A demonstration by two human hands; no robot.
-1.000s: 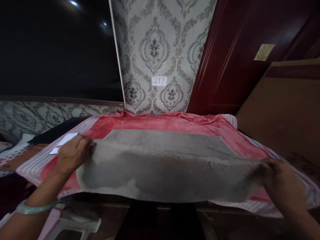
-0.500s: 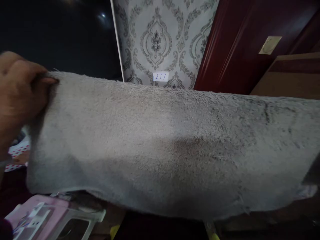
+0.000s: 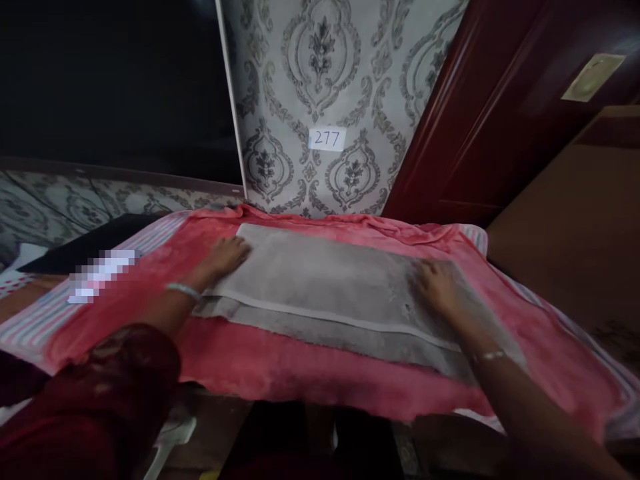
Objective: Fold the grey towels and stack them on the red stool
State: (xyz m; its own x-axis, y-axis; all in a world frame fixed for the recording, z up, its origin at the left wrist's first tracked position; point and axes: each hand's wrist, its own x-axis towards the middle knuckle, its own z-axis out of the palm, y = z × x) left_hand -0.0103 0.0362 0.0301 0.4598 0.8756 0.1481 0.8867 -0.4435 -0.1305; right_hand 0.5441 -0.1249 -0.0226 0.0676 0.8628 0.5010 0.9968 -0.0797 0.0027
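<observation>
A grey fleecy towel (image 3: pixel 320 273), folded lengthwise into a long strip, lies on a red-pink plush blanket (image 3: pixel 300 373). Its lower layer sticks out past the pale fold line on my side. At the towel's left end, my left hand (image 3: pixel 229 257) rests with bent fingers touching its edge. My right hand (image 3: pixel 436 288) lies over the right part of the towel, fingers somewhat apart and a little blurred.
Striped cloth (image 3: pixel 45 320) shows under the blanket at the left. A dark screen (image 3: pixel 110 87) hangs behind, beside patterned wallpaper with a label (image 3: pixel 327 139) reading 277. A dark red door frame (image 3: pixel 450 133) and a brown cardboard box (image 3: pixel 570 220) stand at right.
The towel, held up across the view before, now lies folded on the blanket. Both hands have come down onto it, and the blanket shows beneath.
</observation>
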